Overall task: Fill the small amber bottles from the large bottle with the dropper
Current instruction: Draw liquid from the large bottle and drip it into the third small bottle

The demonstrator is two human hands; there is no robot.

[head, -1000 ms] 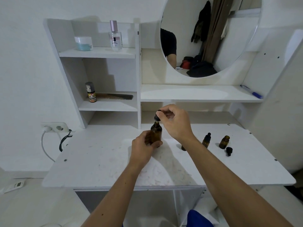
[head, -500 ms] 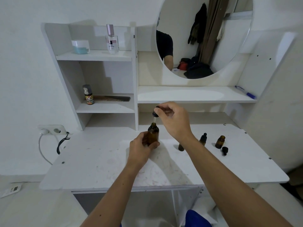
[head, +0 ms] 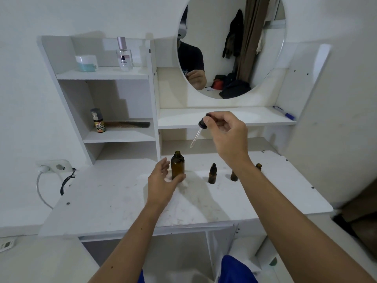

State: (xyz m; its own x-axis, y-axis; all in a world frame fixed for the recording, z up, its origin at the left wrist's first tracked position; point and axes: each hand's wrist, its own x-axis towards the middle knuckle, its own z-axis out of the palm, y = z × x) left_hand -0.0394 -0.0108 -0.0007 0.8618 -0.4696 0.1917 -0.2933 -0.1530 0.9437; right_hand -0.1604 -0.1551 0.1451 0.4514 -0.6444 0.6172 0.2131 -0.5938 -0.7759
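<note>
Released since a moment ago, left hand (head: pixel 163 180) now open beside large amber bottle (head: pixel 177 165) on tabletop (head: pixel 114 201). Right hand (head: pixel 226 137) pinches dropper (head: pixel 199 132), lifted clear, likely bound for small bottles (head: pixel 212 173) at right.

A round wall mirror (head: pixel 244 48) hangs at twelve o'clock above the white worktop (head: pixel 114 201). At ten o'clock, the top shelf carries a clear perfume bottle with a pink cap (head: pixel 124 55) beside a white-lidded blue jar (head: pixel 87 63); the shelf below holds a small grey-capped bottle with an orange label (head: pixel 98 121) touching a dark comb (head: pixel 128 124). At two o'clock lies a blue pen (head: pixel 284 113). At nine o'clock sits a white wall socket (head: pixel 54 165).
</note>
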